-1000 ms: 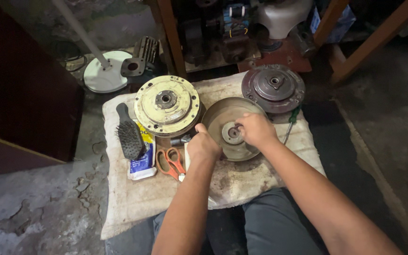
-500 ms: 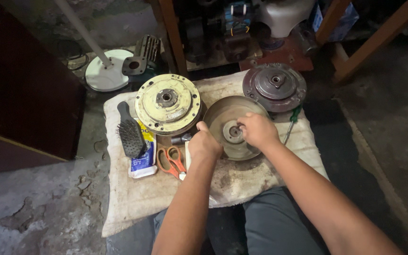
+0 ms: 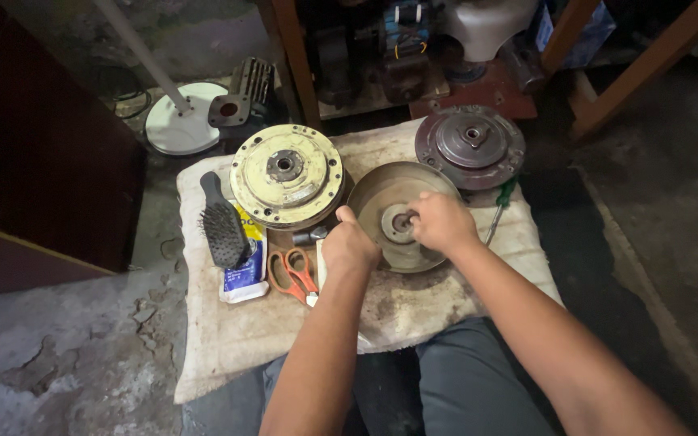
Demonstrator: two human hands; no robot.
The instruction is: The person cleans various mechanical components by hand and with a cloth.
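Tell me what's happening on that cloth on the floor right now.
A person sits over a stained cloth spread on the floor, both hands on a dished brown metal disc. The left hand grips its near-left rim; the right hand has its fingers at the centre hub. A pale yellow round part lies to the left, a dark grey one behind to the right. A brush and orange-handled scissors lie alongside.

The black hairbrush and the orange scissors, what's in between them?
A small blue and white packet lies between the black hairbrush and the orange scissors on the cloth. The brush partly rests on it. The head view shows this.
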